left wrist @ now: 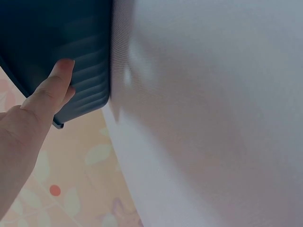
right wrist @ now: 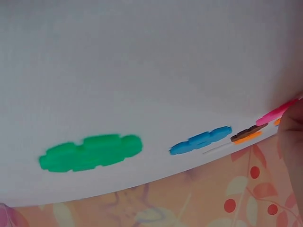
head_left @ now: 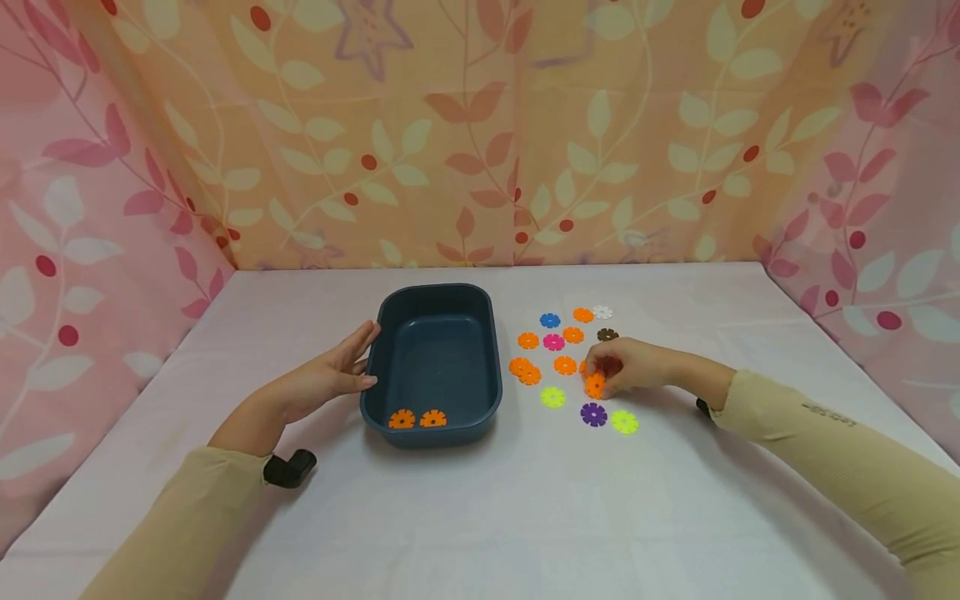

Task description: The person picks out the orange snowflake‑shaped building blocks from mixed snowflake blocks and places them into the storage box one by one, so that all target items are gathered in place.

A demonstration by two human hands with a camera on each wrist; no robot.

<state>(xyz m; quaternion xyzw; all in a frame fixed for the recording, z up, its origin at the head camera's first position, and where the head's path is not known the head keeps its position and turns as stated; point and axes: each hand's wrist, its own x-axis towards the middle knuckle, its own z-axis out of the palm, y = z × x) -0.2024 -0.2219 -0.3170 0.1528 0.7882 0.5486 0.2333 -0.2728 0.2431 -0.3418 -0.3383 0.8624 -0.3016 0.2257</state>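
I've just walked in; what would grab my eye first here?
Probably the bright notched discs scattered right of the dark blue tub, where the right hand pinches an orange one. Then the tub, with two orange discs at its near end and the left hand touching its side. Behind hangs a flowery backdrop.

Three cameras cover the table (head_left: 540, 517) before us, from head and wrists.
The head view faces forward and down; the left-wrist view, tilted and close, shares its blue tub (left wrist: 87, 42); the right-wrist view looks low across at a green disc (right wrist: 90, 153).
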